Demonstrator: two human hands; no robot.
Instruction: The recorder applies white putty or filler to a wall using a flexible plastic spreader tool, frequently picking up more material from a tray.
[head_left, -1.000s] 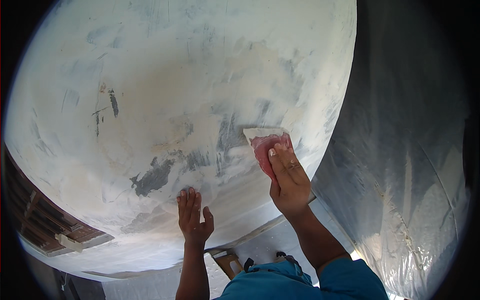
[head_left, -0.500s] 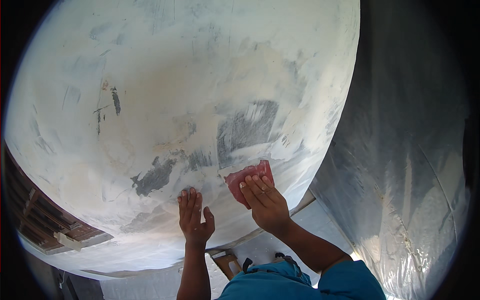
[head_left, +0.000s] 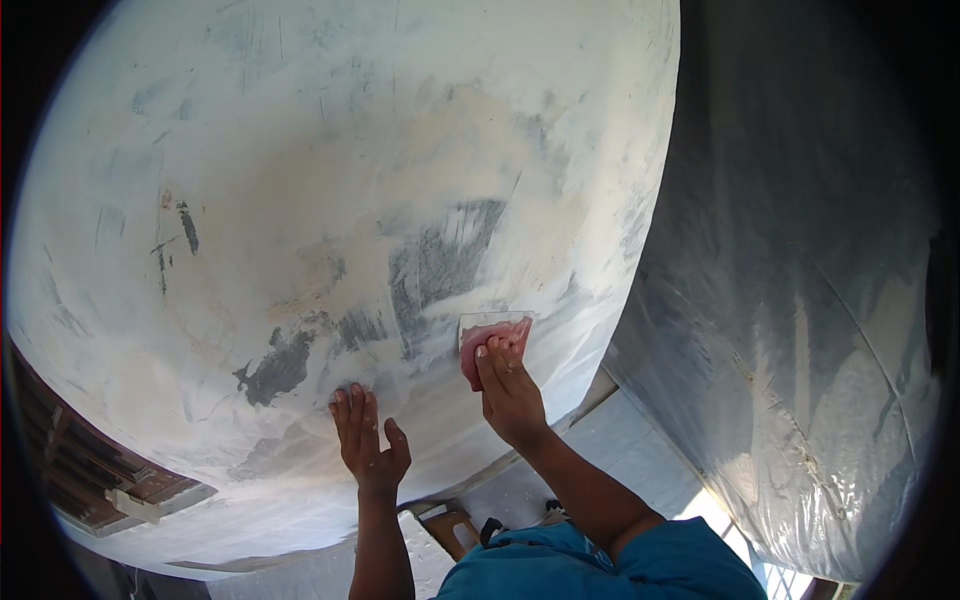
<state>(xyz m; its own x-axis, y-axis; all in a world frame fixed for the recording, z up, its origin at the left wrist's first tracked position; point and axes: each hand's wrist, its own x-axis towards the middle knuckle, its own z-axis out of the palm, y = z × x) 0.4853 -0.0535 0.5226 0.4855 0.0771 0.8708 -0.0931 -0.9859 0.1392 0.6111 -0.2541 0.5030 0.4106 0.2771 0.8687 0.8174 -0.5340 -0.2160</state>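
Observation:
A large rounded white surface (head_left: 300,220), patched with beige and dark grey, fills most of the view. Pressed flat against its lower right part is a red sheet of sandpaper (head_left: 502,326) with a whitish top edge. The fingers of my right hand (head_left: 514,400) lie over the sheet and hold it to the surface. To its left, my left hand (head_left: 370,440) rests with outstretched fingertips on the same surface, thumb apart and nothing in it. A dark grey patch (head_left: 276,370) is just up and left of these fingertips.
Translucent plastic sheeting (head_left: 780,330) hangs along the right side. A dark slatted opening (head_left: 90,450) sits in the surface at lower left. Below the curved edge are a pale floor (head_left: 640,460) and a brown object (head_left: 450,530) near my blue shirt.
My right hand has slid the sandpaper slightly across the surface, and the sheet's whitish top edge now shows. The view has shifted a little to the right. My left hand stays on the surface.

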